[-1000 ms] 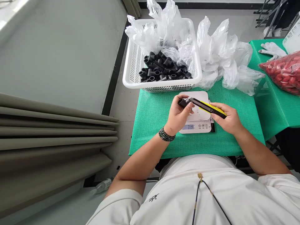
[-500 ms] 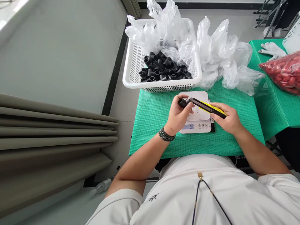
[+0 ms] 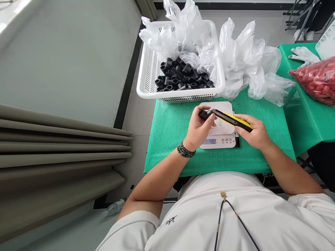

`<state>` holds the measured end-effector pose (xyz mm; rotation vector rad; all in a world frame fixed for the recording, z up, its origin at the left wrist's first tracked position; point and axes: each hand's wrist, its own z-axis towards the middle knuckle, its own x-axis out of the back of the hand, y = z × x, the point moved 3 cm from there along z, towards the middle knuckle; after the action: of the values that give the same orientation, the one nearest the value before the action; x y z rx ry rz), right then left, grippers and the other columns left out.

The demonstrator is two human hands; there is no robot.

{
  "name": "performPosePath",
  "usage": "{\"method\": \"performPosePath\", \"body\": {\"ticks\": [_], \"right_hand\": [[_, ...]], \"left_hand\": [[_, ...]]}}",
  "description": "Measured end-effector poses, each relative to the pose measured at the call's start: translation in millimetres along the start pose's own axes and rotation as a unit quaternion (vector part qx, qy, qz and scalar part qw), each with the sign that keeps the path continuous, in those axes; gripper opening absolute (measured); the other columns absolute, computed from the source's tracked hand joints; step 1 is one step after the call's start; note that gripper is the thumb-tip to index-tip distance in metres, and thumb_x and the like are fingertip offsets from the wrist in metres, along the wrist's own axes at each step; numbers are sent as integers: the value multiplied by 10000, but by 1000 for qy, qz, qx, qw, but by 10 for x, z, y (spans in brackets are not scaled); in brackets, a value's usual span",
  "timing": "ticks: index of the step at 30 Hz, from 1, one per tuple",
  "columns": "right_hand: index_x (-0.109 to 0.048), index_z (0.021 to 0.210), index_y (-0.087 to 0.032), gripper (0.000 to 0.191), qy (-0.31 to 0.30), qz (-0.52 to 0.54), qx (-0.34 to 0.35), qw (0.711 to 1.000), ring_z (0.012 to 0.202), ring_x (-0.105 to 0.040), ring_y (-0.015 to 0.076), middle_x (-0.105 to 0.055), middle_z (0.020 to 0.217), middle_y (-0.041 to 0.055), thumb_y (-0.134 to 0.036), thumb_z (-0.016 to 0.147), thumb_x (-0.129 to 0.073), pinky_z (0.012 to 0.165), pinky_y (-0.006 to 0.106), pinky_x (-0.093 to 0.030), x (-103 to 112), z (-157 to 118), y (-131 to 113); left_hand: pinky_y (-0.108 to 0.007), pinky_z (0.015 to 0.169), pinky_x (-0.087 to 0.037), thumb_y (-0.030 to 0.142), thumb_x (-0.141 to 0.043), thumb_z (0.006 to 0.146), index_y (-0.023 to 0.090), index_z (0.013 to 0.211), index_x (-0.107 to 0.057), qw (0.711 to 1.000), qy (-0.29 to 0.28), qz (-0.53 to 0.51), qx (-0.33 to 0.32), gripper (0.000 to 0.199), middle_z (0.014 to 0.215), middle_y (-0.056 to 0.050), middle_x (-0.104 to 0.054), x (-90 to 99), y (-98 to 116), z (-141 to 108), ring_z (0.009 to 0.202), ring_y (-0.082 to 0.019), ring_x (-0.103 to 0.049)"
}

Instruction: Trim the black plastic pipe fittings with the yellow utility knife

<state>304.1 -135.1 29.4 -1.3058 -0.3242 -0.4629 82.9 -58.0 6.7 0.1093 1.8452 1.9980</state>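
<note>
My left hand [image 3: 200, 127] is closed on a black pipe fitting [image 3: 203, 114] above the left part of a white digital scale [image 3: 222, 129]. In my right hand [image 3: 252, 130] is a yellow and black utility knife [image 3: 231, 119], its blade end pointing left and meeting the fitting at my left fingertips. The exact contact of blade and fitting is too small to tell. The scale's display is lit and reads about 48.2. Beside the scale's right edge lies a black marker [image 3: 237, 139], partly under my right hand.
Behind the scale stands a white basket [image 3: 180, 94] with many black fittings [image 3: 180, 75] and crumpled plastic bags [image 3: 183, 28]. More clear bags [image 3: 243, 59] lie to its right. On the right-hand green table are a glove [image 3: 303, 55] and a bag of red parts [image 3: 319, 82].
The number on the scale's display has gone from about 42.1 to about 48.2. Both hands, the fitting and the knife look almost unmoved.
</note>
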Motion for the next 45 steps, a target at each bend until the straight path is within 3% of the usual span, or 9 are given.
{"method": "performPosePath", "body": {"ticks": [45], "right_hand": [[-808, 1300, -257, 380, 0, -13, 16, 1000, 1159, -830, 313, -848, 1284, 82, -320, 927, -770, 1020, 467, -701, 21, 7, -45]], "left_hand": [[-234, 667, -619, 660, -819, 918, 220, 1177, -563, 1000, -9, -4, 5, 571, 938, -14, -721, -3, 13, -2, 700, -89, -688]]}}
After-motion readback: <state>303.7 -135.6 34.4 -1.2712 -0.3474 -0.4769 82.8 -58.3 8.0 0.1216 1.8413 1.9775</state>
